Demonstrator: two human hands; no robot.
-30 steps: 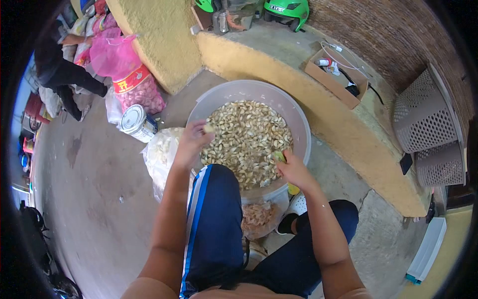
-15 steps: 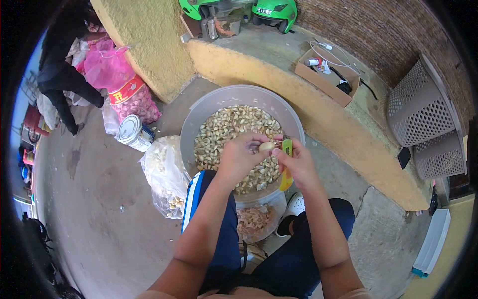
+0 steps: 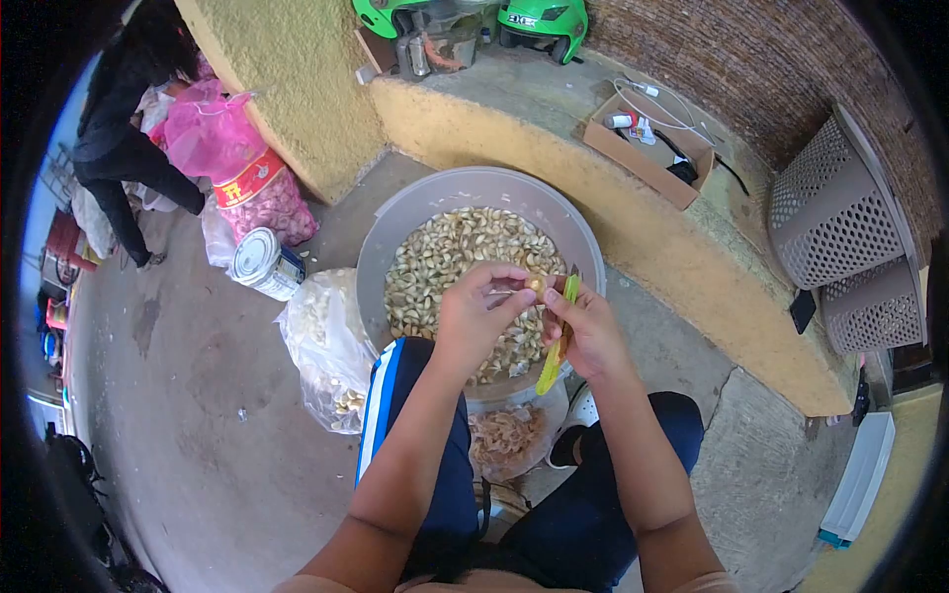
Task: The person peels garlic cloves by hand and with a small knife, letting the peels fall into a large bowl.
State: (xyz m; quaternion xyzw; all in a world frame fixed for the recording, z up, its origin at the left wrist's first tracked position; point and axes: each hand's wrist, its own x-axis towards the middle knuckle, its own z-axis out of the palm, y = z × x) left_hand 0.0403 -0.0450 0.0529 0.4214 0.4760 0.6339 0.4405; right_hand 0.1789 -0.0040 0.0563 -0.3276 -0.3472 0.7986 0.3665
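Over a large grey tub of garlic cloves, both hands meet near the right side. My left hand pinches a pale garlic clove between thumb and fingertips. In my right hand is a yellow-green cutter knife, its handle slanting down past the palm and its top end right beside the clove. The right thumb lies close against the clove. Below the tub, a container of brownish peelings sits between my legs.
A clear plastic bag of peeled cloves and a tin can stand left of the tub. Behind them is a pink net sack. A person bends at far left. A cardboard box and green helmet rest on the ledge.
The knife has turned in my right hand, now showing its narrow edge, with its handle end lower. The clove is turned in my left fingers. The person at left has bent lower.
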